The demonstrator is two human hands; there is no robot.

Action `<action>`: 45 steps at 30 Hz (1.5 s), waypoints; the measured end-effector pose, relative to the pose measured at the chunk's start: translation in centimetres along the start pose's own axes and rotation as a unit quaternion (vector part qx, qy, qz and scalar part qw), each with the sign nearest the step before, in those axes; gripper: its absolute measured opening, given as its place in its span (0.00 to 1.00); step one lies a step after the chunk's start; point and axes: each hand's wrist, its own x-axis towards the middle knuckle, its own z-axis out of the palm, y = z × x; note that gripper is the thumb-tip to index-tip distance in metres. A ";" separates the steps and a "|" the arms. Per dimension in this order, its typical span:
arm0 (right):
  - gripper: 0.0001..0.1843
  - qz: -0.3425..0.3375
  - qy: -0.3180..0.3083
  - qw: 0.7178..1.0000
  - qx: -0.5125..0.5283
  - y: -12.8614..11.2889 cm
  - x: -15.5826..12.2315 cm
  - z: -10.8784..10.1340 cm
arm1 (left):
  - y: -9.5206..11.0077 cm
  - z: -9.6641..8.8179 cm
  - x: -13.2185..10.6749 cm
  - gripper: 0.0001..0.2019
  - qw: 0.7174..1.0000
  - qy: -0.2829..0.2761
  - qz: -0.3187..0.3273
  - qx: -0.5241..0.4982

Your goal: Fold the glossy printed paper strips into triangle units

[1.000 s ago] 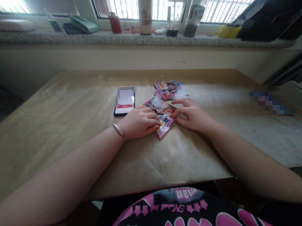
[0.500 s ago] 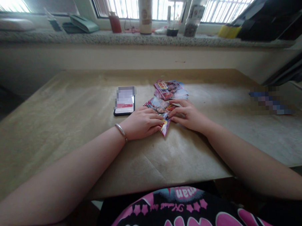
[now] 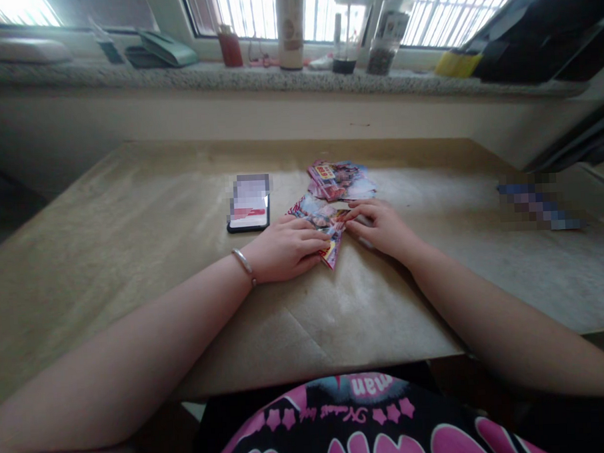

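Observation:
A colourful printed paper [image 3: 335, 246], folded to a point at its near end, lies on the table between my hands. My left hand [image 3: 288, 250], with a silver bracelet at the wrist, rests flat across its left side, fingers stretched out and pressing on it. At the paper's right edge, my right hand [image 3: 377, 226] is closed, thumb and fingertips pinching a fold. Just beyond is a small pile of similar glossy printed papers [image 3: 345, 180], one with a yellow label. The fingers hide part of the folded paper.
A phone [image 3: 250, 212] with its screen lit lies left of the paper. Far right on the table [image 3: 133, 260] is a blurred blue item [image 3: 541, 206]. Bottles, including a red one [image 3: 231, 48], and a green case [image 3: 169, 48] stand along the window sill.
My right hand has shifted slightly right, and its fingers have drawn closer together on the paper's edge. The paper's near tip has moved a little up and right. My left hand stays pressed down.

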 end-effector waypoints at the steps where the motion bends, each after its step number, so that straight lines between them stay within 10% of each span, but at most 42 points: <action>1: 0.08 0.001 -0.006 1.000 0.002 -0.1 0.1 -0.1 | 0.0 0.0 0.0 0.15 1.000 0.000 0.001 0.001; 29: 0.21 0.190 0.048 0.948 0.252 -0.8 0.3 0.5 | 0.3 0.4 0.2 0.18 1.000 -0.007 0.008 -0.022; 39: 0.10 0.195 -0.025 0.964 0.180 -1.3 0.3 0.8 | 0.4 0.2 0.4 0.16 1.000 -0.010 0.025 -0.016; 45: 0.21 0.156 0.004 0.975 0.160 -1.3 0.2 1.1 | 0.5 0.2 0.4 0.17 1.000 -0.011 0.027 -0.007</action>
